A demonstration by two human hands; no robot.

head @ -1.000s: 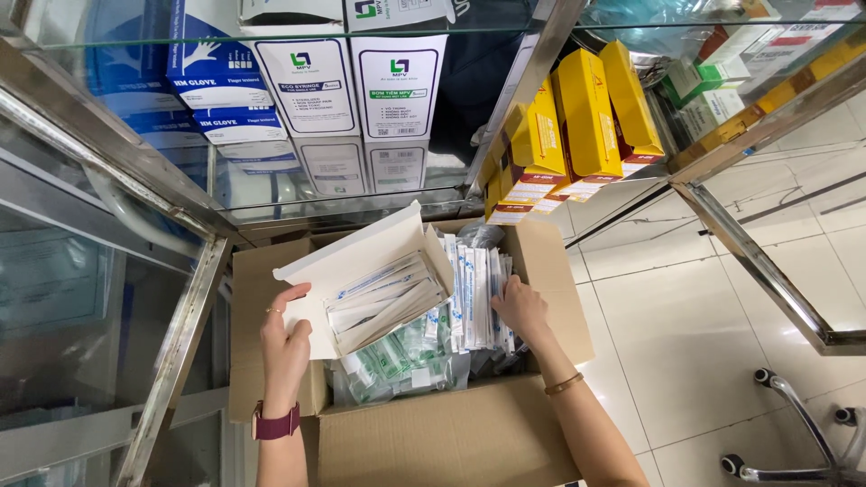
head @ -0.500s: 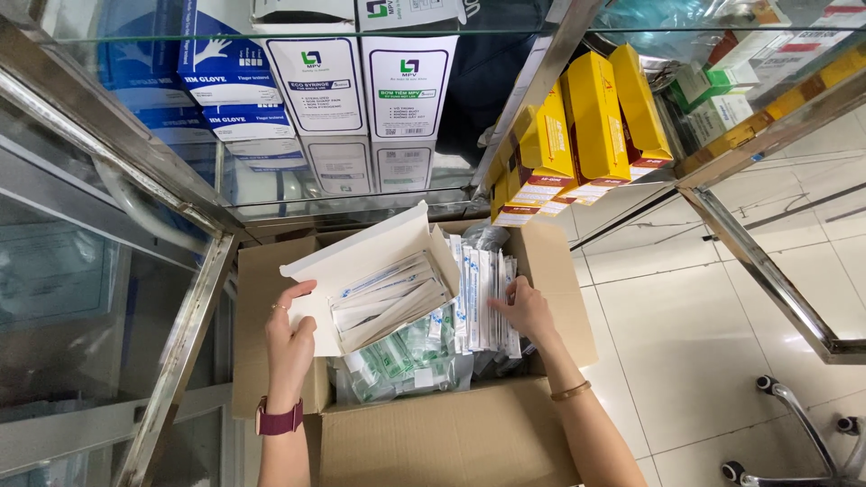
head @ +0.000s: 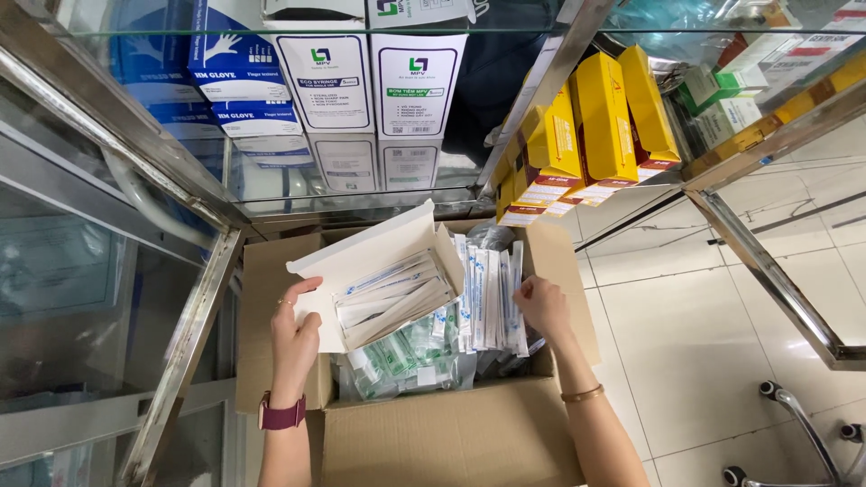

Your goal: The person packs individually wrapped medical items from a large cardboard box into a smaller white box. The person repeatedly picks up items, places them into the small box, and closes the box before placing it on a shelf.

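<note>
Inside the cardboard carton (head: pixel 451 442), near its right wall: my right hand (head: pixel 544 307) pinches sachet stack (head: pixel 487 298); left hand (head: pixel 296 338) grips white box (head: pixel 379 280), pref. kept tilted w/ mouth toward stack.

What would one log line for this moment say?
left hand: holds open white box | right hand: grips upright sealed packets | both over cardboard carton | floor, beside glass cabinet

Bare forearms, maroon wristwatch (head: pixel 279 415) on left, thin gold bracelet (head: pixel 582 393) on right
</note>
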